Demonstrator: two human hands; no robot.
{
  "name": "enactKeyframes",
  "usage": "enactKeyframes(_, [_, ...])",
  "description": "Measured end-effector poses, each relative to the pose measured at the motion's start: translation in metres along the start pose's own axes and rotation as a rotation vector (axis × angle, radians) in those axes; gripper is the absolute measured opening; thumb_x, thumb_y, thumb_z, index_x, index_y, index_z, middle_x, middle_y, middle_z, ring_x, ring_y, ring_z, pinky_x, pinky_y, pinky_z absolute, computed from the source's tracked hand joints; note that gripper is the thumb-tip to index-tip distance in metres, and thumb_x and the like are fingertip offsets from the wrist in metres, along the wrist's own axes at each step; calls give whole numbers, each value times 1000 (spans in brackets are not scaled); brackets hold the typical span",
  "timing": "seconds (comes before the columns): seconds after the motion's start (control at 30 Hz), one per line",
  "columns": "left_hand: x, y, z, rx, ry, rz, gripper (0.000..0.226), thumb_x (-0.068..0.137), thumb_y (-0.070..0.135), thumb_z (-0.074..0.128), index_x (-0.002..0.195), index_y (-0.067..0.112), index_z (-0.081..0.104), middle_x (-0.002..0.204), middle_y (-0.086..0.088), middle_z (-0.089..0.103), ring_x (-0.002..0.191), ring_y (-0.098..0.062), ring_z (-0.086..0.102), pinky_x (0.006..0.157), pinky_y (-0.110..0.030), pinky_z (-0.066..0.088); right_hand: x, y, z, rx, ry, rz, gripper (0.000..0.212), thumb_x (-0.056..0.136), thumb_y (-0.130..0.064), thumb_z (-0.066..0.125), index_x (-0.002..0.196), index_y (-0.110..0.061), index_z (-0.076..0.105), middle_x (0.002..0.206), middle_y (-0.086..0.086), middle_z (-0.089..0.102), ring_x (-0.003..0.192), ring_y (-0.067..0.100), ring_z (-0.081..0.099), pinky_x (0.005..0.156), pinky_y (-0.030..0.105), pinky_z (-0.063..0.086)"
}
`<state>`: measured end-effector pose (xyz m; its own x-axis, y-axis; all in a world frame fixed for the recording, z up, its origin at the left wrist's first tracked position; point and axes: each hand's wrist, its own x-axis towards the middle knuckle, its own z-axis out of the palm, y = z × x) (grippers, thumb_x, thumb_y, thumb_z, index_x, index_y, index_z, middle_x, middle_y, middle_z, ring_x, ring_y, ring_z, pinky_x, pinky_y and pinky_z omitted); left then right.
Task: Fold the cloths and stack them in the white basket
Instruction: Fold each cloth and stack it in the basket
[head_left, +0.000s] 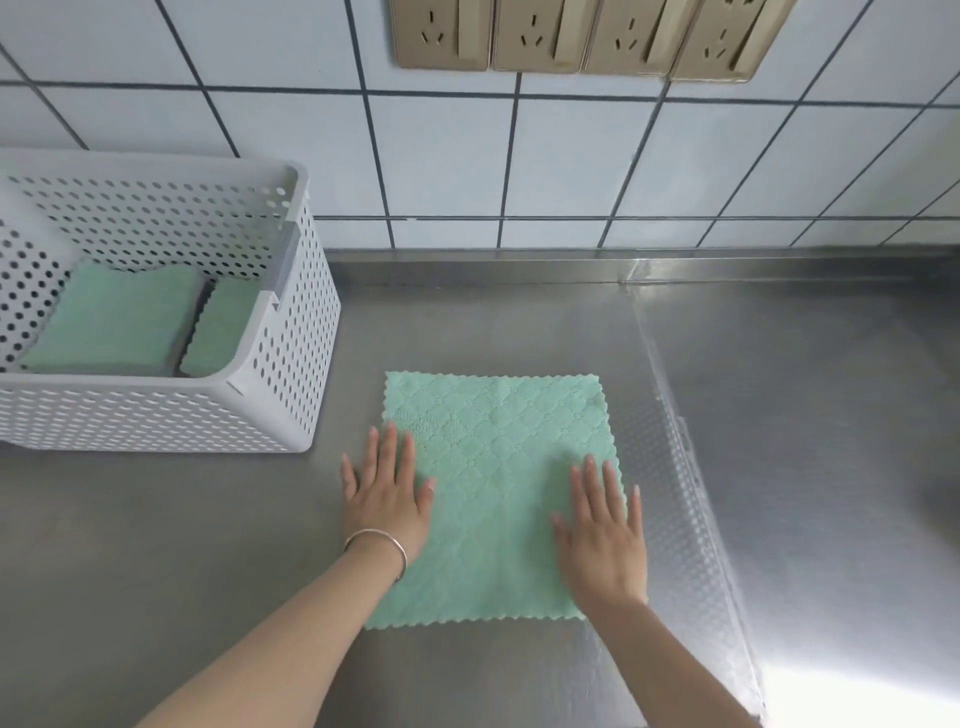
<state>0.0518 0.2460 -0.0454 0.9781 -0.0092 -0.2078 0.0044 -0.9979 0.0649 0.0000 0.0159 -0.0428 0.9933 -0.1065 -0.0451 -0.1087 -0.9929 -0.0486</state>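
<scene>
Fingers (387, 447) on my left hand (387, 493) are straight and spread a bit, lying flat across the left edge of the green cloth (493, 467), with the outer ones hanging off onto the steel surface (156, 545). Same deal on the right hand (602, 535): fingers out flat, palm down on the cloth's right side, close to its edge. Neither hand is gripping or pinching anything, they're just pressing the fabric.

That cloth is fully spread out, one layer as far as I can see, lying roughly square on the surface with its scalloped edges showing all round. It has a quilted diamond pattern. There's a thin metal bangle (376, 543) on my left wrist.

Off to the left, well apart from the cloth, sits the white basket (291, 374), the perforated plastic kind, pushed up near the tiled wall (571, 156). Inside it I can see two folded cloths (114, 322) in the same green, lying side by side on the bottom, the bigger one on the left and a narrower one to its right. Can't tell if either is more than one cloth stacked.

To the right of the spread cloth a clear, bumpy-textured sheet (691, 493) covers part of the surface. Up on the wall there's a row of beige power sockets (587, 36).
</scene>
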Motion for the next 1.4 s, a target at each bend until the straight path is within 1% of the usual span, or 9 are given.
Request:
enactKeyframes(0.13, [-62, 15, 26, -12, 24, 233, 63, 96, 42, 3, 140, 12, 37, 156, -1, 16, 145, -18, -8, 113, -46, -1, -45, -45, 10, 117, -8, -220, 54, 88, -34, 33, 138, -13, 40, 146, 3, 40, 145, 17, -6, 114, 41, 7])
enactKeyframes(0.47, [-97, -24, 37, 22, 47, 340, 60, 98, 44, 5, 149, 13, 8, 157, -5, 1, 142, -22, 11, 113, -38, 5, -80, -4, 20, 67, -86, -61, 59, 100, -48, 15, 151, -20, 10, 158, -4, 7, 145, 13, -6, 115, 32, -4])
enactKeyframes(0.6, [-97, -26, 26, 28, -56, 333, 68, 95, 52, 8, 149, 11, 1, 157, -10, 2, 142, -23, 10, 112, -36, 6, -85, 16, 12, 79, -129, 10, 65, 98, -53, 8, 149, -14, 16, 157, 1, 11, 144, 12, -7, 115, 26, -12])
enactKeyframes(0.8, [-91, -26, 20, 75, -11, 419, 96, 66, 70, 50, 135, 3, 44, 142, -13, 43, 134, -27, 36, 112, -32, 29, -92, 44, 1, 9, -78, -3, 71, 96, -54, 10, 132, -9, 51, 142, 5, 46, 138, 19, 24, 117, 37, -3])
enactKeyframes(0.9, [-90, -16, 3, 40, 48, 503, 81, 39, 62, 77, 104, 16, 64, 105, -3, 67, 92, -20, 68, 72, -25, 56, -78, 51, -4, -47, 75, -212, 54, 88, -45, 31, 106, -11, 69, 113, 6, 66, 118, 25, 51, 111, 44, 17])
enactKeyframes(1.0, [-93, -10, 1, -2, 61, 590, 72, 34, 37, 84, 93, 21, 46, 82, 4, 62, 68, -14, 63, 48, -19, 50, -68, 52, -12, -38, 167, -439, 39, 75, -30, 40, 93, -14, 71, 90, 2, 68, 86, 25, 67, 90, 40, 44])
enactKeyframes(1.13, [-92, -11, 3, 23, 85, 614, 71, 20, 4, 78, 86, 17, 55, 80, 0, 62, 66, -18, 62, 39, -19, 46, -62, 49, -15, -9, 114, -453, 43, 70, -12, 31, 84, -16, 72, 81, -2, 65, 66, 19, 62, 56, 29, 54])
enactKeyframes(1.27, [-80, -21, -11, -1, 100, 575, 48, 35, 4, 74, 75, 20, 53, 75, 5, 56, 59, -14, 59, 31, -18, 36, -59, 47, -16, 60, 82, -335, 43, 67, -9, 29, 79, -18, 69, 79, -4, 60, 63, 17, 57, 52, 26, 50])
enactKeyframes(1.4, [-72, -37, -6, -233, 147, 471, 29, 64, 1, 58, 76, 27, 56, 82, 12, 51, 71, -4, 48, 46, -16, 40, -55, 37, -20, 121, 13, -214, 38, 61, -26, 34, 81, -19, 66, 76, -6, 58, 65, 19, 57, 54, 29, 51])
